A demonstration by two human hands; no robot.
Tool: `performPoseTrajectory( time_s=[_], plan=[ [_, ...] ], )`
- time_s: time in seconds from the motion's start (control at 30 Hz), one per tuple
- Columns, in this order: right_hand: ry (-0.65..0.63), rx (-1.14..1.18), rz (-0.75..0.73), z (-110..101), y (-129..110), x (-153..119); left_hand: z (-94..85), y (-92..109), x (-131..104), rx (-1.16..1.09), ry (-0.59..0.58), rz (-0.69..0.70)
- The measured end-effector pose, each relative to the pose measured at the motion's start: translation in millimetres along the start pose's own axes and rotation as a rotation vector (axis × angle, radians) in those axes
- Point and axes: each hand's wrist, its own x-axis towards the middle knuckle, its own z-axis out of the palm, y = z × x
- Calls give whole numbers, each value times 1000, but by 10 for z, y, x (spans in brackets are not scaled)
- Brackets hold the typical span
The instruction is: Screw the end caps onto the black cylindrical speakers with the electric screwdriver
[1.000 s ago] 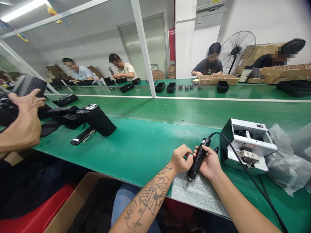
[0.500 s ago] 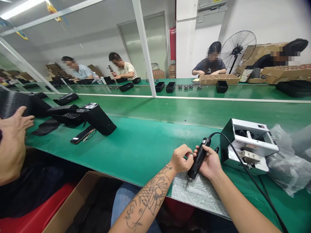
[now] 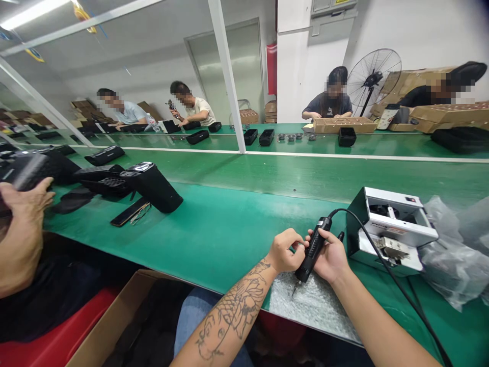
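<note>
My right hand is wrapped around a black electric screwdriver, which tilts so that its thin bit points down toward the front edge of the table. Close against the screwdriver's left side is my left hand, its fingers curled and pinched; whether something small is between them is hidden. Beneath the bit lies a grey, speckled mat. A black cable runs from the screwdriver's top end past the right side of the mat.
A white and black screw feeder stands right of my hands, beside clear plastic bags. Black cases and glasses lie left. A co-worker's hand holds a black case at far left. Several people work across the green belt.
My hands and the screwdriver have stayed put. At far left the co-worker has lowered the black case. Black cases on the far line have slid slightly left.
</note>
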Motion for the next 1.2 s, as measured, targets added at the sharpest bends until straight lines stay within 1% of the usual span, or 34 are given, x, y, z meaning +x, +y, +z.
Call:
performPoseTrajectory(
  time_s=[0.2, 0.6, 0.83, 1.03, 1.2],
  plan=[
    [-6, 1, 1, -22, -1, 25, 9, -3, -3, -3, 0, 4],
    [7, -1, 0, 24, -1, -17, 6, -20, -14, 2, 7, 11],
    [3, -3, 4, -1, -4, 3, -2, -7, -5, 4, 9, 5],
    [7, 4, 4, 5, -3, 4, 22, -30, -17, -8, -8, 21],
    [14, 4, 6, 15, -7, -1, 16, -32, -27, 5, 20, 14]
  ],
)
